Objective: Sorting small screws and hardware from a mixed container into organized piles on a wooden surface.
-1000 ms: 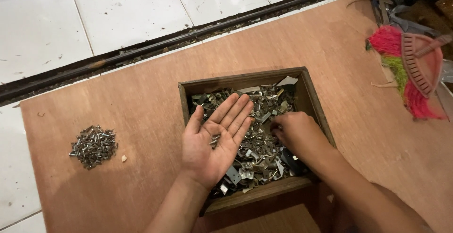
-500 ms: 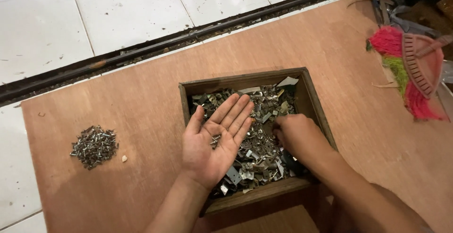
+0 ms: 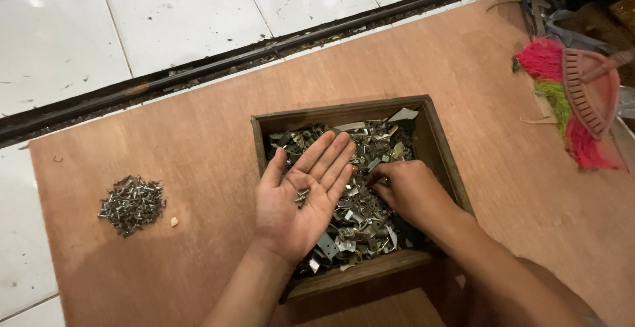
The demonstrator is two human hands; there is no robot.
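Observation:
A small wooden box (image 3: 436,143) sits on a plywood board, filled with several mixed metal scraps and small hardware pieces (image 3: 370,148). My left hand (image 3: 301,198) hovers palm up over the box's left side, fingers together and flat, with a few tiny metal bits (image 3: 302,196) lying on the palm. My right hand (image 3: 409,191) reaches palm down into the box's right half, its fingertips curled and pinching among the scraps. What the fingertips pinch is too small to tell.
A loose pile of small dark screws or nails (image 3: 131,204) lies on the plywood board (image 3: 198,135) at the left. A pink, green and red brush (image 3: 574,98) rests at the right edge. White floor tiles (image 3: 165,16) and a dark groove lie beyond.
My right hand has shifted a little toward the box's middle while digging among the scraps. My left hand stays flat and palm up in the same place.

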